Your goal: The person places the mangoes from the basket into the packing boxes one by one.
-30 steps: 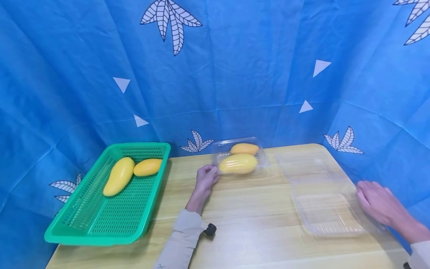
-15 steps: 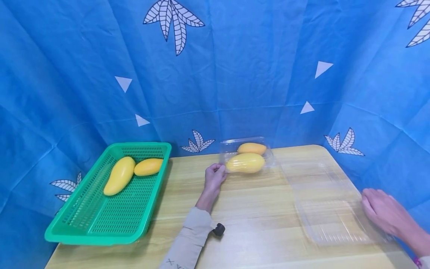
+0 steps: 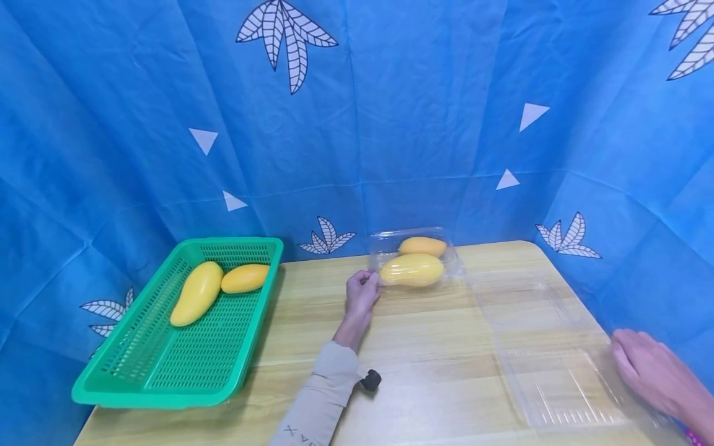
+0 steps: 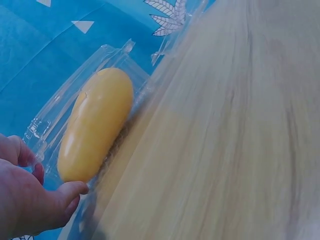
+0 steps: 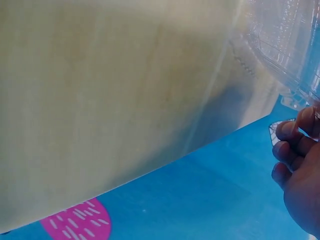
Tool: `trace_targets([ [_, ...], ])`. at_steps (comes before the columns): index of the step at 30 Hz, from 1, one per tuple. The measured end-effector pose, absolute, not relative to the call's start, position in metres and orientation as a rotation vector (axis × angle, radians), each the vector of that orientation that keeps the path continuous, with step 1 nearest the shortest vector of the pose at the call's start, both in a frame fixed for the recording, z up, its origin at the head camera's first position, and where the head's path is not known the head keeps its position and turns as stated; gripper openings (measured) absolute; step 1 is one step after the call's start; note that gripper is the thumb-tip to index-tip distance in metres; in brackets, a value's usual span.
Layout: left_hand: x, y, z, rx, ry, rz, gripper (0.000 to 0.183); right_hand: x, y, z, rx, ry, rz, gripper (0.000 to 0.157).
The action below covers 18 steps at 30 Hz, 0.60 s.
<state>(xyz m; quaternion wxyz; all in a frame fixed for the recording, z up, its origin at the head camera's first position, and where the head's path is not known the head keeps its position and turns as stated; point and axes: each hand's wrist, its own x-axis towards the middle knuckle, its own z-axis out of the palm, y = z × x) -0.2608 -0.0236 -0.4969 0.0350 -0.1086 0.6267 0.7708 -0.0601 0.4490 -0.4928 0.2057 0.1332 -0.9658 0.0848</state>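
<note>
My left hand (image 3: pixel 361 294) pinches the near left corner of a clear plastic box (image 3: pixel 385 238) at the back of the table. Inside lie a yellow mango (image 3: pixel 413 270) and, behind it, an orange-yellow mango (image 3: pixel 423 246). The left wrist view shows thumb and fingers at the box's rim, beside the mango's (image 4: pixel 97 122) end. Over at the right table edge, my right hand (image 3: pixel 652 368) holds the side of a second clear plastic box (image 3: pixel 569 415), which lies opened out. Its fingers (image 5: pixel 285 150) are curled at the plastic rim in the right wrist view.
A green plastic basket (image 3: pixel 248 347) stands on the left side of the wooden table (image 3: pixel 424 359). It holds a long yellow mango (image 3: pixel 198 293) and a smaller orange-yellow mango (image 3: pixel 245 278). Blue patterned cloth (image 3: pixel 413 111) hangs close behind the table and along its right side.
My left hand has slid the box with two mangoes to the right. My right hand has drawn the other clear box nearer and slightly right. The basket stays put.
</note>
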Motion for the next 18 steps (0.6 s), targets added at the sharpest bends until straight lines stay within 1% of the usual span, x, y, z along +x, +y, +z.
trace_targets([
  [18,-0.259,0.025,-0.498,-0.363,2.139,2.2,0.009,-0.034,0.439,-0.495,0.325,-2.715,0.286,0.037],
])
